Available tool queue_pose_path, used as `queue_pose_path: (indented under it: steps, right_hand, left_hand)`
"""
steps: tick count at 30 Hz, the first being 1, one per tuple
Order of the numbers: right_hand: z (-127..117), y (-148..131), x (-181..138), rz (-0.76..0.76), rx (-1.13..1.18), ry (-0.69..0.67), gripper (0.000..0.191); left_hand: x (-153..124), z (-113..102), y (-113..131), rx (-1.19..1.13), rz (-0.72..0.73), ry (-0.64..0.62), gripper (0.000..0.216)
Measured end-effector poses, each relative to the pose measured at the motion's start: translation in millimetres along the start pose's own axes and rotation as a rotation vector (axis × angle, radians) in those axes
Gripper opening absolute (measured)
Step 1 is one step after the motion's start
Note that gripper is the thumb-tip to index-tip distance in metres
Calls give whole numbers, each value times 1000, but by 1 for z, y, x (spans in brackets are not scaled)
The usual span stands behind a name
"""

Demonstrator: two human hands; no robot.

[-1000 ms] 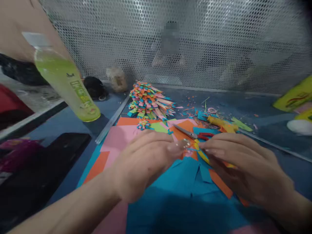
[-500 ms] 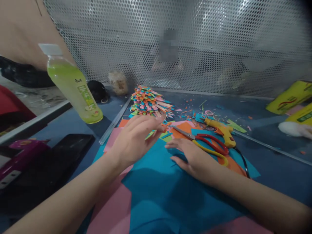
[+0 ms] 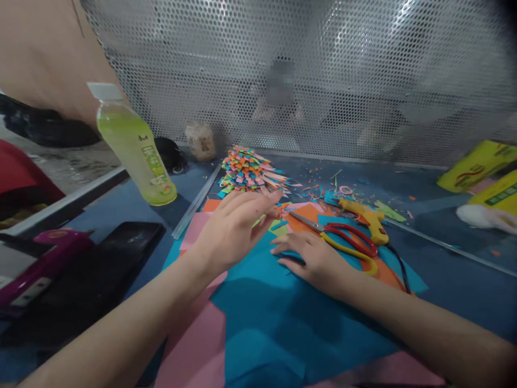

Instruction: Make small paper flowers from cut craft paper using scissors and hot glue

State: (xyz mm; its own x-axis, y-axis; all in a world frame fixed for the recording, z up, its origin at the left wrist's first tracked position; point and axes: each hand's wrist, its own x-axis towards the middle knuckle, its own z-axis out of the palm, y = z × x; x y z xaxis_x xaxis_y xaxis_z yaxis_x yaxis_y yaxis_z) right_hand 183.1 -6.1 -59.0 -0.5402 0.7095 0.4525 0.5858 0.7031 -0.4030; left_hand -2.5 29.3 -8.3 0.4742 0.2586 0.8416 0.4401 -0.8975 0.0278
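Note:
My left hand [image 3: 238, 226] hovers over the colored paper, fingers stretched forward and thumb apart below them. Its fingertips are just in front of a cone-shaped paper tree [image 3: 248, 170] covered in small multicolored strips. Whether a scrap touches those fingertips is hard to see. Above a large blue sheet of paper [image 3: 258, 302], my right hand [image 3: 311, 256] has loosely curved, spread fingers and holds nothing. Scissors [image 3: 349, 237] with red and yellow handles lie just beyond it, on orange and blue paper. Pink paper [image 3: 194, 339] shows at the left under the blue sheet.
A yellow glue gun [image 3: 369, 218] with a black cord lies right of the scissors. Paper scraps [image 3: 315, 188] litter the back. At left are a green drink bottle [image 3: 139, 153], clear glue sticks [image 3: 197, 202], a black phone [image 3: 133, 253] and a purple stapler-like object [image 3: 56, 264]. Yellow packs [image 3: 476, 167] stand right.
The view has shifted slightly. My left hand has moved a little right, and my right hand a little left and lower over the blue sheet. The tree, scissors and glue gun stay put.

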Motion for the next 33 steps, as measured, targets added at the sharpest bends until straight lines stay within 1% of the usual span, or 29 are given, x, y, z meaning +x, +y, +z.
queue_pose_path:
  steps: [4,7,9,11,12,14,16,18,20,23,25,27,29,31,33]
  right_hand:
    - [0,-1,1,-24,-15,10,30]
    - [-1,-2,-1,-26,-20,37,28]
    - [-5,-3,-2,24,44,61,25]
    - [-10,-4,-3,142,182,95,24]
    - [-14,-4,-3,212,281,115,24]
    - [-20,-4,-2,338,500,164,24]
    - [-25,-4,-1,422,703,190,24]
    - [-28,-4,0,491,843,191,24]
    - [-28,-4,1,539,926,176,25]
    - [-29,-6,1,554,962,160,27]
    - [-30,-8,1,543,951,159,28]
    - [-32,-9,1,529,931,167,28]
    - [-33,-8,0,516,907,172,27]
    - [-33,-7,-1,507,899,175,27]
    - [-32,-6,-2,501,900,171,29]
  left_hand:
    - [0,0,1,-2,-8,-7,37]
    - [0,1,0,0,-55,-43,31]
    - [0,2,0,-19,-92,-46,31]
    - [1,3,1,-52,-152,-30,35]
    - [0,4,1,-69,-200,-13,37]
    - [0,7,3,-104,-340,30,42]
    - [0,10,5,-172,-486,90,46]
    - [0,13,7,-312,-631,134,49]
    - [2,15,9,-507,-797,166,50]
    - [4,17,15,-842,-1087,207,50]
    - [5,18,18,-1053,-1226,220,50]
    - [4,19,22,-1216,-1303,192,47]
    - [3,19,25,-1323,-1352,135,43]
    - [3,19,27,-1383,-1399,91,41]
    - [2,19,28,-1405,-1436,88,40]
